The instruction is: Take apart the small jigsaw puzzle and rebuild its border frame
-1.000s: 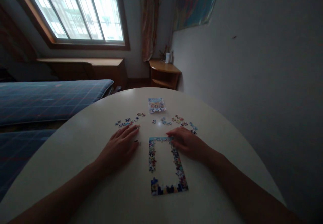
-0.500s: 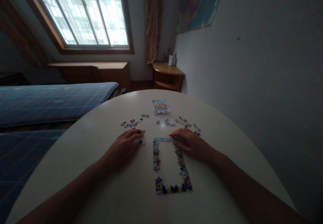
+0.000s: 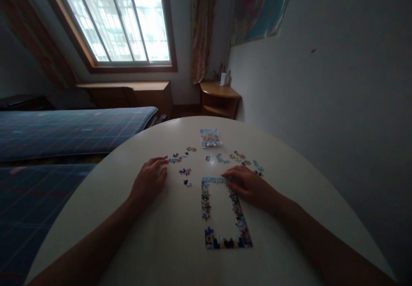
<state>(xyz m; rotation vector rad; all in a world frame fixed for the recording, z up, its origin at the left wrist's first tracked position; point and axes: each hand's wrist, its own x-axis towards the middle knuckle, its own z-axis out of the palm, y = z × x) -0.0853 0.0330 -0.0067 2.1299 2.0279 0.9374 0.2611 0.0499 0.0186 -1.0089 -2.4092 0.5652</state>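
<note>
A partly built jigsaw frame (image 3: 225, 211) lies on the white round table (image 3: 167, 243), its middle still bare. My right hand (image 3: 249, 187) rests flat on the frame's top right corner, fingers stretched out and pressing on the pieces. My left hand (image 3: 149, 178) lies palm down on the table to the left, fingers loosely curled, holding nothing I can see. Two loose pieces (image 3: 186, 176) sit between my left hand and the frame. More loose pieces are spread in a row beyond the hands, at left (image 3: 176, 157) and at right (image 3: 240, 158).
A small picture card (image 3: 210, 138) lies at the table's far side. A wall stands close on the right. Blue checked beds (image 3: 64, 127) are at the left, with a wooden corner shelf (image 3: 220, 99) and window behind.
My left hand has drawn back to the left, uncovering two loose pieces near the frame. The right hand stays on the frame's corner. The view has shifted slightly.
</note>
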